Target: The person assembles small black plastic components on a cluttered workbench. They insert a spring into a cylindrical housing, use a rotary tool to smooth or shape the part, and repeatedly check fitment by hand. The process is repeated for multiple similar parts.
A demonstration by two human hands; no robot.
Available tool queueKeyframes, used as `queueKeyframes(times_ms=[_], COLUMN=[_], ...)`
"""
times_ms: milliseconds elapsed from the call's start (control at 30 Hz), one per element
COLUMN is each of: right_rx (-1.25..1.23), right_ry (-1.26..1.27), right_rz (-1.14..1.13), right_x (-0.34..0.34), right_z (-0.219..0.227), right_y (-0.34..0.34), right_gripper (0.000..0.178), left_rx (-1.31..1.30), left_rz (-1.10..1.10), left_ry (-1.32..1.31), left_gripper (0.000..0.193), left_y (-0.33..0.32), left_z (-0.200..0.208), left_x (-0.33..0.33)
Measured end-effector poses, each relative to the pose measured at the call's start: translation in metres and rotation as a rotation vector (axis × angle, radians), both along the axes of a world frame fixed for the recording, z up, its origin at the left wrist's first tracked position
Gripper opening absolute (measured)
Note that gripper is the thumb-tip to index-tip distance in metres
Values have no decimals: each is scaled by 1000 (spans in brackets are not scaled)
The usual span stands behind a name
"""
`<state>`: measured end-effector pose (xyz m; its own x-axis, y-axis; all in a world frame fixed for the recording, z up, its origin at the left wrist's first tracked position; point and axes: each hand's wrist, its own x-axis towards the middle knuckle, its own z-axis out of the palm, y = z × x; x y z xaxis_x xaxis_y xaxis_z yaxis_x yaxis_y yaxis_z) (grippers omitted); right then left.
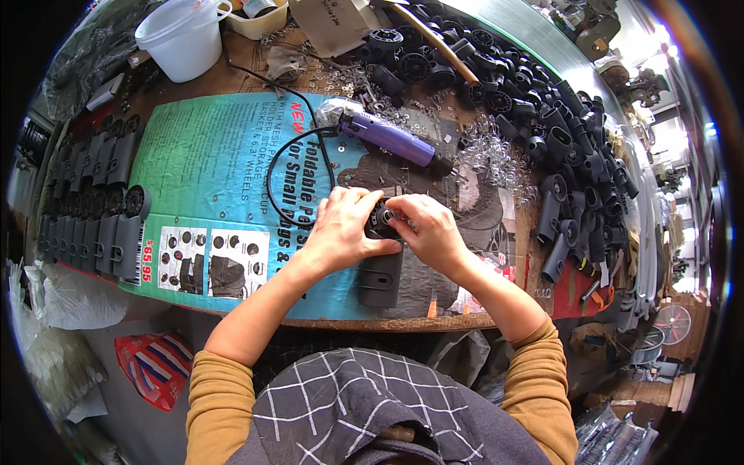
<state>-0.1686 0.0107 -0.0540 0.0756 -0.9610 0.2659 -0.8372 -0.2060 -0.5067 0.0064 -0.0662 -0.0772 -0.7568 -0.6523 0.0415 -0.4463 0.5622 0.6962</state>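
Worn wooden tabletop [256,66], mostly under a teal printed cardboard sheet [209,163]. Grey floor [139,403] beneath the near edge, striped red bag [155,366] lying there. Bright daylight at far right corner, blurred machinery [593,27] beyond the far edge.

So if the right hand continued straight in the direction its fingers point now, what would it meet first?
The right hand points left, so it would first meet the dark grey plastic bracket that it already touches, then the left hand; depth is unclear.
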Motion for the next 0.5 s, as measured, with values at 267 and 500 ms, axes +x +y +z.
queueKeyframes(times_ms=[267, 500], right_rx=[43, 18], right_ry=[-241, 321], right_rz=[-83, -697], right_x=[-40, -221], right_z=[28, -4], right_y=[-6, -132], right_gripper=[41, 51], left_rx=[-94, -43], left_rz=[32, 7], left_ry=[24, -24], left_gripper=[86, 89], left_y=[10, 20], left_z=[2, 9], left_x=[0, 4])
